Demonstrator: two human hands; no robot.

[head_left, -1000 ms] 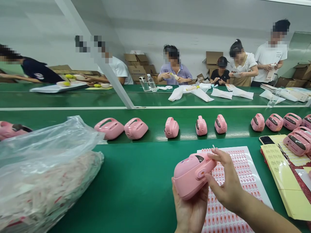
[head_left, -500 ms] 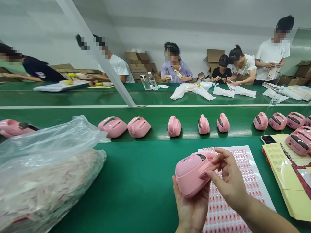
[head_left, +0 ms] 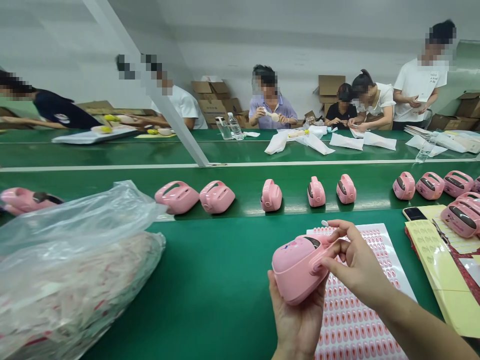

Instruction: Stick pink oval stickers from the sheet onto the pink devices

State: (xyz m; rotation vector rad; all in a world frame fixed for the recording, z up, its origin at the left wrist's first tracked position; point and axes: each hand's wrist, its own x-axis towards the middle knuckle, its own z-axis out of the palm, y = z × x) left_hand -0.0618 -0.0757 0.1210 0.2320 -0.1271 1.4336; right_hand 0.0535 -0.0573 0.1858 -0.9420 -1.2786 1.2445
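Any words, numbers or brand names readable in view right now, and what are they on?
Nothing is legible: the small print on the pink plastic case in the left hand, the marks on the white sheet of pink stickers and the yellow paper sheets, and the print on a standing co-worker's white T-shirt are too small or blurred to read.

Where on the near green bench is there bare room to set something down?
The widest bare green patch lies between the clear plastic bag and the sticker sheet, below the row of pink devices. The right end is crowded: yellow sheets, a phone and more pink devices. The left hand holds a pink device by the sheet.
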